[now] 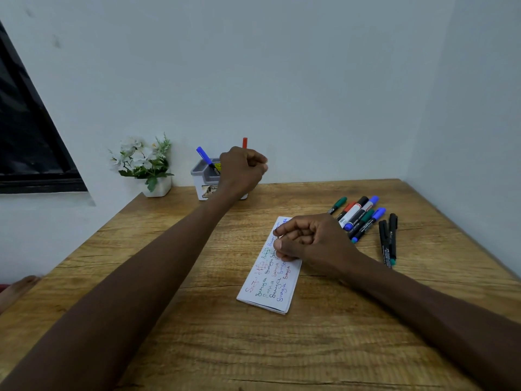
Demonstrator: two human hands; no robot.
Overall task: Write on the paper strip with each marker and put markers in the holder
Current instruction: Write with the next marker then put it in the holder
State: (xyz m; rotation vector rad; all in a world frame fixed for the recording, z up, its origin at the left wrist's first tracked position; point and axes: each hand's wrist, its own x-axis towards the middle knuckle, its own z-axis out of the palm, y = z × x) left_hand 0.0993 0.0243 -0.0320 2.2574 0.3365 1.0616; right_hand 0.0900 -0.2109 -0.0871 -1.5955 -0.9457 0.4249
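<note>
Left hand (242, 167) fisted round the red marker (244, 143), directly over the holder (200, 176); only the red tip shows above the knuckles. Right hand (313, 241) rests on the far end of the paper strip (270, 289), fingers curled in, and we see nothing held in them.

We judge the marker light, stiff and smooth plastic, a bit slick, so take it mid-barrel and drop it end-first. The holder is a small grey-and-white plastic box with compartments, probably light enough to tip or slide if knocked. A blue marker (205, 158) leans in its left compartment.

The strip is thin folded white paper covered in coloured handwriting, floppy, and will slide on the table (197, 320) unless pinned. The loose markers (361, 215) lie in a heap just right of the strip; they are round and we expect them to roll. The tabletop is wood-grain with a matte look.
</note>
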